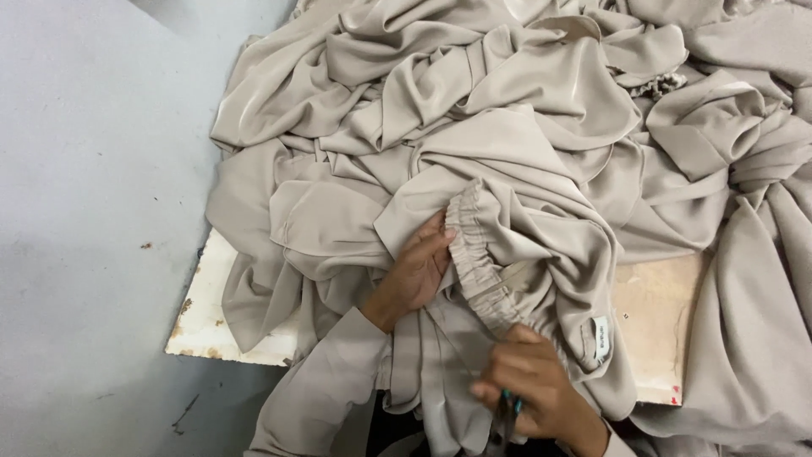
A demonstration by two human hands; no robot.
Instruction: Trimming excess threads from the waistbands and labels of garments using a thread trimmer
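**Hands at a gathered waistband in beige cloth**

The left hand (pixel 414 275) presses its fingers together against the elastic waistband (pixel 475 269), which lies atop the cloth heap (pixel 474 127). Just below the waistband, the right hand (pixel 533 385) pinches small teal-handled snips (pixel 506 416). A white board (pixel 207 313) lies under the heap.

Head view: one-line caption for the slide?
Left hand grips the gathered elastic band of a beige fabric garment while the right hand holds small teal-handled snips beside it.

A smooth grey floor (pixel 93 211) lies under a worn, chipped pale board (pixel 207 326) in even light.
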